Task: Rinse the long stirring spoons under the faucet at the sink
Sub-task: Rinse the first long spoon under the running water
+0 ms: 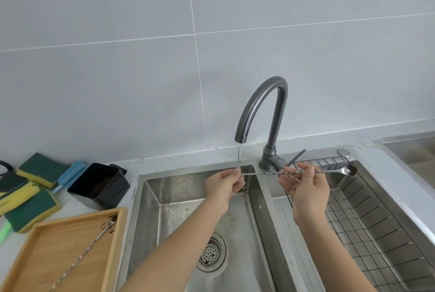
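Now both hands, left hand (223, 184) and right hand (306, 188), pinch one twisted steel spoon (261, 173) under the faucet (261, 108).

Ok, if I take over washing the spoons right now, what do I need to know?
Left hand: pinches the handle end of the held spoon right under the running water.
Right hand: pinches the same spoon further along its twisted stem.
Its bowl sticks out over the right basin's rack, away from the stream, and looks brown and dirty.
A second spoon lies in the wooden tray, its tip also stained.
Done: handle end getting wet.
Left: rinse this bowl, then the tray spoon.
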